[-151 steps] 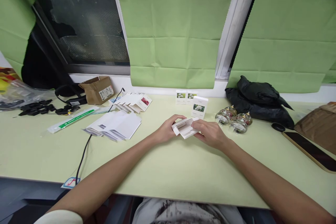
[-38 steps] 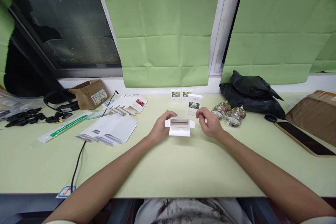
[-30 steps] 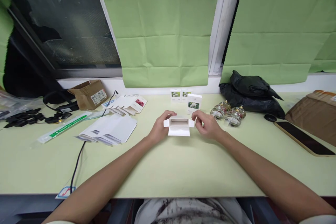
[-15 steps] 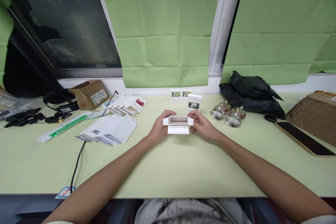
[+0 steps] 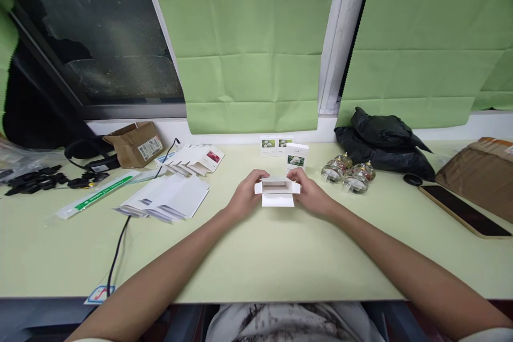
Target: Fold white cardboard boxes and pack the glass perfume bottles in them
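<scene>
A small white carton [image 5: 277, 193] with its top flaps spread stands on the pale green table [image 5: 256, 256], open side up. My left hand [image 5: 245, 199] grips its left end and my right hand [image 5: 311, 195] grips its right end. Just behind it stands a finished white box with a flower picture [image 5: 297, 157], and two more such boxes [image 5: 276, 145] stand by the wall. Right of them lie three round glass bottles [image 5: 347, 173].
Flat white carton blanks [image 5: 170, 196] are piled at the left, with more printed ones [image 5: 196, 157] behind them. A black cable [image 5: 120, 248] runs to the front edge. A brown box [image 5: 136, 143], a black bag [image 5: 385, 141] and a phone [image 5: 460, 212] lie further out.
My right hand has come back from above the carton to its right end. Both hands now hold it, and it has shifted slightly right. The side flaps look folded further in.
</scene>
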The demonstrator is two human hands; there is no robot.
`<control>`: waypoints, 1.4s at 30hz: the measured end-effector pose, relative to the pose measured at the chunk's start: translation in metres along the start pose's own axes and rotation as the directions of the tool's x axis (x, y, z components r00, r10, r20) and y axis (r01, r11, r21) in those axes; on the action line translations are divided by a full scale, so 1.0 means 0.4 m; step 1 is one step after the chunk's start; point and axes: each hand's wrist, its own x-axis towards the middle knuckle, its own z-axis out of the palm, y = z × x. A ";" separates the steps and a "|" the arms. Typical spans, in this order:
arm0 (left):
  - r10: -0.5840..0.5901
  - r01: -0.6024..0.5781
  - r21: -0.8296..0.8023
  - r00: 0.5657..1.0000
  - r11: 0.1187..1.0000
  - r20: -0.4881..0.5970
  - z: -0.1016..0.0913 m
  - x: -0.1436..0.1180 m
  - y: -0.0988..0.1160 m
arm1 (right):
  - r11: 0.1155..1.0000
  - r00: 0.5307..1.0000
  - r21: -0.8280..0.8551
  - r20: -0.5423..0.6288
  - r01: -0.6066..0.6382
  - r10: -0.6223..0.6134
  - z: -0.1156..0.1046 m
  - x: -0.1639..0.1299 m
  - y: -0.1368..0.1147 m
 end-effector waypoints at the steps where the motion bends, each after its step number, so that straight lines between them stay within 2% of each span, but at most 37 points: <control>1: -0.010 0.010 0.039 1.000 0.999 0.005 -0.002 0.000 -0.004 | 0.997 1.000 -0.079 0.006 0.021 -0.020 -0.005 0.000 -0.002; 3: -0.033 0.032 0.135 0.999 0.990 0.011 -0.007 0.001 -0.013 | 0.965 0.999 -0.256 0.004 0.052 -0.053 -0.018 0.001 -0.007; 5: -0.046 0.043 0.221 0.999 0.974 0.006 -0.011 0.002 -0.020 | 0.894 0.996 -0.447 -0.051 0.042 -0.073 -0.038 0.007 -0.013; 9: -0.056 0.057 0.272 0.998 0.961 -0.012 -0.015 0.002 -0.030 | 0.675 0.955 -0.725 -0.278 -0.138 -0.104 -0.093 0.024 -0.020; 13: -0.078 0.075 0.271 0.997 0.960 0.000 -0.013 0.001 -0.031 | 0.446 0.893 -0.828 -0.433 -0.339 -0.124 -0.147 0.033 -0.018; 16: -0.087 0.083 0.272 0.996 0.959 0.000 -0.012 0.002 -0.032 | 0.305 0.874 -0.867 -0.456 -0.394 -0.169 -0.170 0.031 -0.004; 18: -0.101 0.101 0.256 0.995 0.961 -0.013 -0.010 0.004 -0.035 | 0.249 0.878 -0.884 -0.444 -0.396 -0.181 -0.176 0.030 0.010; 21: -0.132 0.141 0.217 0.990 0.966 -0.053 -0.007 0.008 -0.046 | 0.224 0.902 -0.908 -0.396 -0.355 -0.174 -0.174 0.031 0.029; 24: -0.189 0.211 0.217 0.975 0.953 -0.117 -0.005 0.013 -0.061 | 0.230 0.921 -0.921 -0.355 -0.316 -0.159 -0.170 0.032 0.040; 28: -0.310 0.345 0.241 0.935 0.907 -0.172 -0.020 0.024 -0.080 | 0.247 0.919 -0.918 -0.356 -0.311 -0.167 -0.175 0.032 0.041; 32: -0.353 0.394 0.264 0.916 0.880 -0.189 -0.052 0.038 -0.091 | 0.335 0.917 -0.903 -0.348 -0.271 -0.195 -0.174 0.033 0.040; 34: -0.370 0.424 0.293 0.902 0.857 -0.224 -0.068 0.045 -0.098 | 0.431 0.914 -0.873 -0.344 -0.227 -0.215 -0.163 0.036 0.041; 36: -0.395 0.461 0.311 0.883 0.831 -0.252 -0.079 0.049 -0.109 | 0.587 0.898 -0.790 -0.373 -0.176 -0.233 -0.144 0.040 0.046; 39: -0.428 0.496 0.293 0.864 0.818 -0.266 -0.083 0.053 -0.129 | 0.866 0.857 -0.493 -0.479 -0.087 -0.187 -0.105 0.046 0.056; 40: -0.432 0.498 0.282 0.862 0.820 -0.266 -0.081 0.054 -0.135 | 0.925 0.854 -0.376 -0.497 -0.050 -0.156 -0.093 0.049 0.060; 42: -0.434 0.497 0.267 0.862 0.826 -0.262 -0.077 0.055 -0.145 | 0.975 0.864 -0.224 -0.492 -0.005 -0.109 -0.074 0.054 0.066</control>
